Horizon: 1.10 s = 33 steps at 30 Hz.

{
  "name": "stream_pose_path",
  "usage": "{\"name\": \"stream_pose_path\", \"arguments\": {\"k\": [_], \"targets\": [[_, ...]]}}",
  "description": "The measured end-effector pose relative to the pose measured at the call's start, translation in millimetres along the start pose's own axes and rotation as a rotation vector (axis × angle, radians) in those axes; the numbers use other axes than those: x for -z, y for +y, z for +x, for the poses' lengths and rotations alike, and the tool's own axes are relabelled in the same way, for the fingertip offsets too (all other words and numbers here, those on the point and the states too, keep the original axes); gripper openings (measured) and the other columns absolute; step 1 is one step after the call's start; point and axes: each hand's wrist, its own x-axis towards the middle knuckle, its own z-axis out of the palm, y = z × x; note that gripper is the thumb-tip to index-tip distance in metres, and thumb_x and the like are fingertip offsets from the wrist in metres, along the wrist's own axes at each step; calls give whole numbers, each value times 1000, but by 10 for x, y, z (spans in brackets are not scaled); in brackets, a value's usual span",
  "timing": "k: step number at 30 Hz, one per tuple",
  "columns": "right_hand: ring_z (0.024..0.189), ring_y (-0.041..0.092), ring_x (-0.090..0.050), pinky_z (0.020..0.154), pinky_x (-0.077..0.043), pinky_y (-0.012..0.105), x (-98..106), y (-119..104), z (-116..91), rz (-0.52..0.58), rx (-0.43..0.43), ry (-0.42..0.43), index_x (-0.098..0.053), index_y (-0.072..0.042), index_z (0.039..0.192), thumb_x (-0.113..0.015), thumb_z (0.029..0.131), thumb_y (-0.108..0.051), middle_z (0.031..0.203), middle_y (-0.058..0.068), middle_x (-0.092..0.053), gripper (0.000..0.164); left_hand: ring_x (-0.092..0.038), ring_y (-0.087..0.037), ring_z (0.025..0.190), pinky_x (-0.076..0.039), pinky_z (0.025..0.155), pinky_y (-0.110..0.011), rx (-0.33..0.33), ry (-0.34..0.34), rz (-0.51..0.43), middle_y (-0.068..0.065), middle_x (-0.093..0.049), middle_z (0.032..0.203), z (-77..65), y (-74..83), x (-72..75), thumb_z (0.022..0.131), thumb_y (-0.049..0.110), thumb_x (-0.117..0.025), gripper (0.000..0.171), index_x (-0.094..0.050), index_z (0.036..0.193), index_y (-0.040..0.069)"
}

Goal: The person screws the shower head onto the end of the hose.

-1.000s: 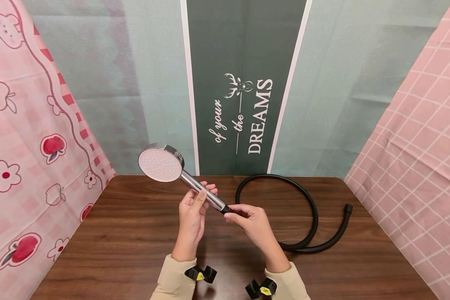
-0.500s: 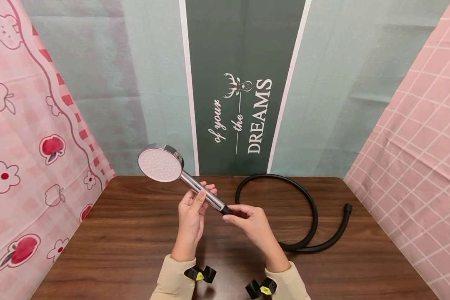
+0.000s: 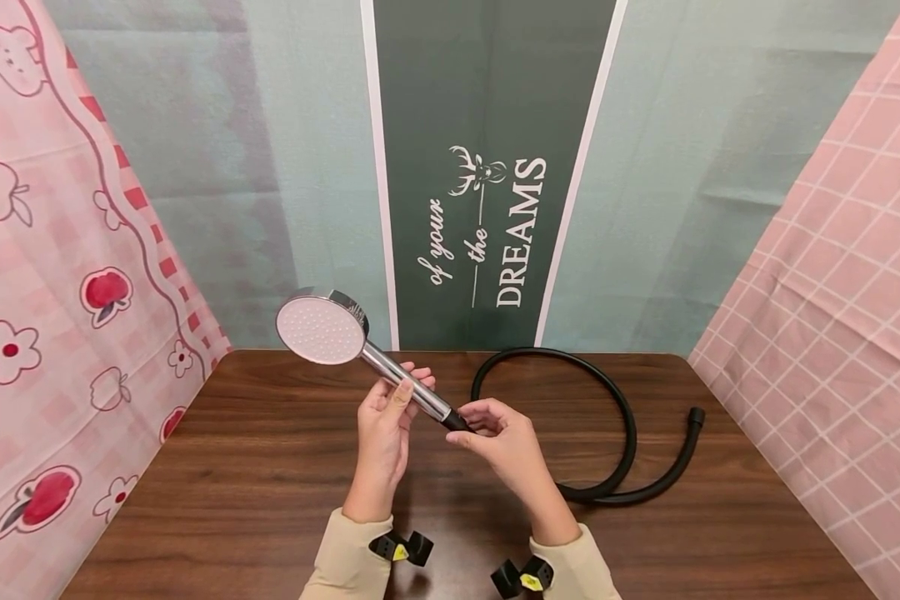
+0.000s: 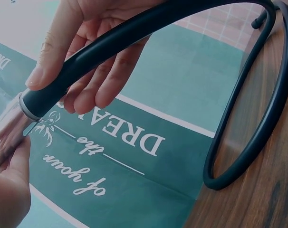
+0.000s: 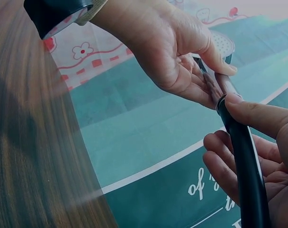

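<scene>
A chrome shower head (image 3: 320, 331) with a white spray face is held above the table, tilted, its face up at the left. My left hand (image 3: 384, 429) grips its handle between thumb and fingers. At the handle's lower end sits the black end of a shower hose (image 4: 110, 42). My right hand (image 3: 508, 443) is around that end. Its thumb (image 5: 239, 104) lies on the black connector, and its fingers curve loosely behind the hose. From the right hand the hose runs down to the table in the left wrist view.
The brown wooden table (image 3: 270, 500) carries the hose's loop at the right, its free end (image 3: 696, 417) pointing away from me. A grey-green printed cloth (image 3: 495, 83) hangs behind; pink cloths (image 3: 855, 333) hang at both sides.
The right fingers have lifted and loosened a little around the hose end, with more of the black connector showing. The left hand and shower head stay in place.
</scene>
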Motion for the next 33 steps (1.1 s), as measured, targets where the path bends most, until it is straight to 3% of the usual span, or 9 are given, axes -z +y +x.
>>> {"name": "stream_pose_path", "arguments": {"k": [8, 16, 26, 33], "targets": [[74, 11, -67, 70, -58, 18, 2, -1, -11, -6, -22, 23, -75, -7, 99, -87, 74, -13, 92, 12, -75, 28, -75, -13, 91, -59, 92, -29, 3, 14, 4, -3, -76, 97, 6, -8, -2, 99, 4, -58, 24, -55, 119, -8], [71, 10, -66, 67, -57, 19, -14, 8, -13, 5, -18, 34, -76, -7, 98, -87, 74, -12, 90, 12, -75, 26, -75, -14, 89, -59, 92, -30, 6, 58, 25, -2, -77, 94, -7, -7, -7, 98, 3, -59, 14, -61, 111, 1], [70, 10, -62, 63, -54, 20, -11, 23, -5, -7, -16, 34, -78, -8, 98, -86, 76, -14, 89, 11, -75, 25, -76, -14, 89, -60, 91, -30, 6, 75, 28, -2, -77, 94, -7, -12, -5, 97, 4, -61, 26, -55, 118, -10], [68, 12, -60, 59, -52, 21, -2, 31, 3, -20, -12, 34, -79, -11, 98, -86, 77, -17, 86, 8, -75, 23, -76, -14, 89, -60, 90, -29, 3, 75, 29, -2, -77, 94, 13, -23, 2, 97, 4, -61, 21, -58, 116, -6]]}}
